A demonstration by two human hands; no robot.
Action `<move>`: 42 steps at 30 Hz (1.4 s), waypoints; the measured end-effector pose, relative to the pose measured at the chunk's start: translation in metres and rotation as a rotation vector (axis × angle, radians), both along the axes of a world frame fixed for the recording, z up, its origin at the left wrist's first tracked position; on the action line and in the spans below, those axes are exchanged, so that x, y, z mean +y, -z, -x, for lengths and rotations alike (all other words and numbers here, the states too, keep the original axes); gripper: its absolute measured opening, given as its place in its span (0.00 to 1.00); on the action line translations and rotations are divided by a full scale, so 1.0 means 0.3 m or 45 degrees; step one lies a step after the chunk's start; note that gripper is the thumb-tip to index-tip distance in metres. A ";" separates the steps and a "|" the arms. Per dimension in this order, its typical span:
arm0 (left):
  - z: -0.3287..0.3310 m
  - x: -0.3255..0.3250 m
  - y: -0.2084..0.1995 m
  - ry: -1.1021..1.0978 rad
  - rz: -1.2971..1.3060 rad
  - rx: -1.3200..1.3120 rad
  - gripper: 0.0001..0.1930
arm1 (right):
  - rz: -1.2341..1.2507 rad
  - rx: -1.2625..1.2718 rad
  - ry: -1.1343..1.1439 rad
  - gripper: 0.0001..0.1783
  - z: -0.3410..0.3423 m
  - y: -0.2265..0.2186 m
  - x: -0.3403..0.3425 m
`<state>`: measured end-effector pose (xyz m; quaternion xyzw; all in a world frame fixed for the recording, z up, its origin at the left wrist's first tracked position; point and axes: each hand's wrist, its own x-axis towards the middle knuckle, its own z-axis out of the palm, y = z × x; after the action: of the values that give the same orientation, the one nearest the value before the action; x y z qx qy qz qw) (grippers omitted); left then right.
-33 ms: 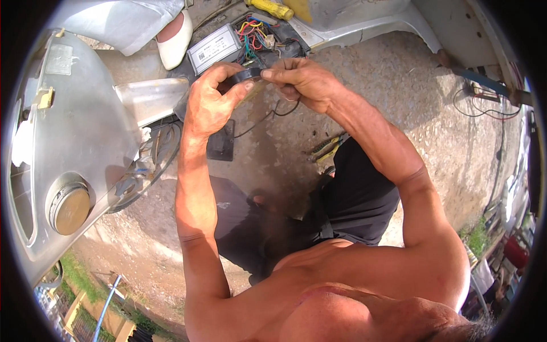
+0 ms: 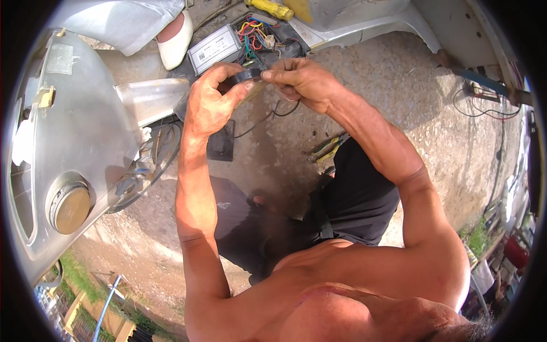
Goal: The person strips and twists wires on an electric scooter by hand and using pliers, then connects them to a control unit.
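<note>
A roll of black tape is gripped on its left side by my left hand, with thumb and fingers closed round it. At the roll's right edge, the thumb and fingertips of my right hand are pinched together on the tape. Whether a loose end has been lifted there is too small to tell. Just beyond my hands lies a silver control box with a white label. A tangle of coloured wires spreads beside it on the right. A dark cable hangs below my right hand.
A yellow-handled tool lies beyond the wires. Yellow-handled pliers rest on the ground by my right knee. Grey body panels stand at the left. A co-worker's white shoe is at the upper left. A black plate lies below my left hand.
</note>
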<state>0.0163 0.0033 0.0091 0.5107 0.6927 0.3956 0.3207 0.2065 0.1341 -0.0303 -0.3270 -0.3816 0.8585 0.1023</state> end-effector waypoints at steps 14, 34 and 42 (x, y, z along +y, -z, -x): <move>0.016 -0.007 0.029 -0.003 -0.075 0.021 0.17 | -0.184 -0.109 -0.011 0.11 -0.021 0.001 0.005; -0.076 0.065 -0.034 0.069 0.338 0.027 0.17 | -0.331 -0.095 0.039 0.09 -0.003 0.026 -0.024; -0.410 -0.097 -0.196 0.805 -0.032 -0.353 0.13 | -0.306 -0.155 -0.023 0.11 0.007 0.024 -0.003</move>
<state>0.1393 -0.0258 0.0679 0.6454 0.4452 0.3507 0.5121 0.2043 0.1332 -0.0375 -0.3604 -0.4901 0.7861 0.1096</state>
